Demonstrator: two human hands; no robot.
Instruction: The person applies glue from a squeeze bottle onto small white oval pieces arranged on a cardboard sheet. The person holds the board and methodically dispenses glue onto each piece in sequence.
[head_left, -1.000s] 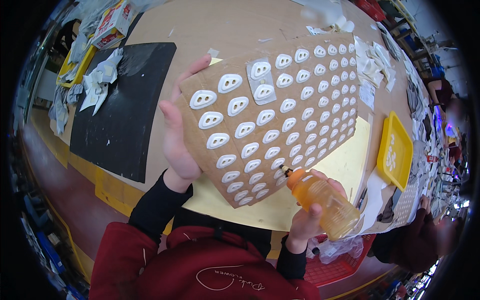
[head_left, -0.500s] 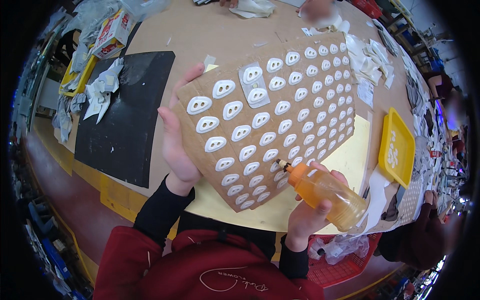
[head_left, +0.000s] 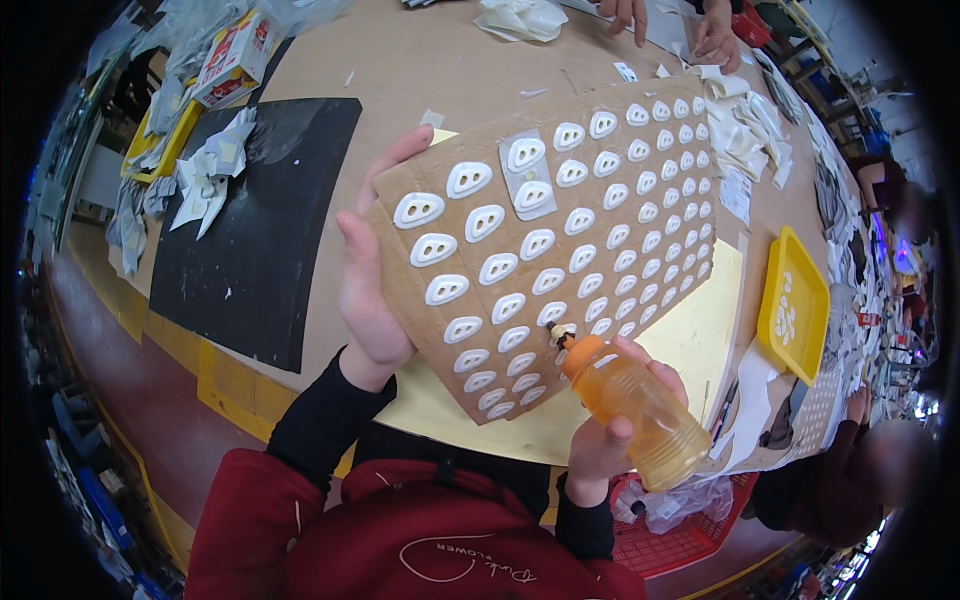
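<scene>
My left hand (head_left: 372, 300) grips the left edge of a brown cardboard sheet (head_left: 453, 222), tilted up above the table, thumb on its face and fingers behind. Rows of white, rounded-triangular pieces with two holes each cover the sheet. Two of these pieces sit on a small grey patch (head_left: 530, 178) near its upper left. In my right hand (head_left: 598, 445) is a squeeze bottle (head_left: 640, 408) of amber liquid with an orange cap, fingers wrapped round it. Its dark, narrow tip points up-left at a white piece in the lower middle; I cannot tell whether they touch.
A black mat (head_left: 260, 250) with fabric scraps (head_left: 212, 175) lies left. At right is a yellow tray (head_left: 815, 290) holding white pieces. Pale sheeting (head_left: 745, 140) lies behind the cardboard, near another person's hands (head_left: 715, 40). A red basket (head_left: 660, 550) stands below the table edge.
The cardboard sheet has shifted slightly right. The bottle has swung a little left and down, its tip now at a different spot on the sheet. The other person's hands have moved at the top.
</scene>
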